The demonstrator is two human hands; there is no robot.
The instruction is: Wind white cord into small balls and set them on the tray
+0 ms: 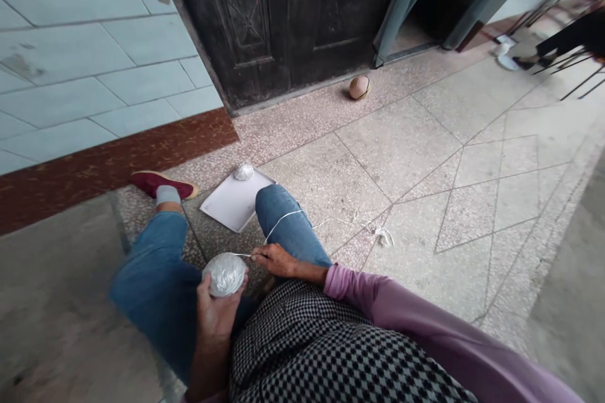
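My left hand (218, 312) is closed around a shiny whitish ball (225, 274) that looks wound or wrapped, its fingers curled up both sides. Pinched in my right hand (275, 259) is a white string (282, 219), just right of the ball. One stretch of the string runs from the ball to my right fingers. From there it loops over my right knee and trails across the floor to a loose tangle of string (384, 237).
A white tray (227, 201) lies on the floor beyond my knees, with a smaller shiny ball (244, 171) at its far edge. A brownish ball (359, 87) rests near the dark door (293, 19). At the upper right, a seated person's leg (562, 38) shows beside chair legs.
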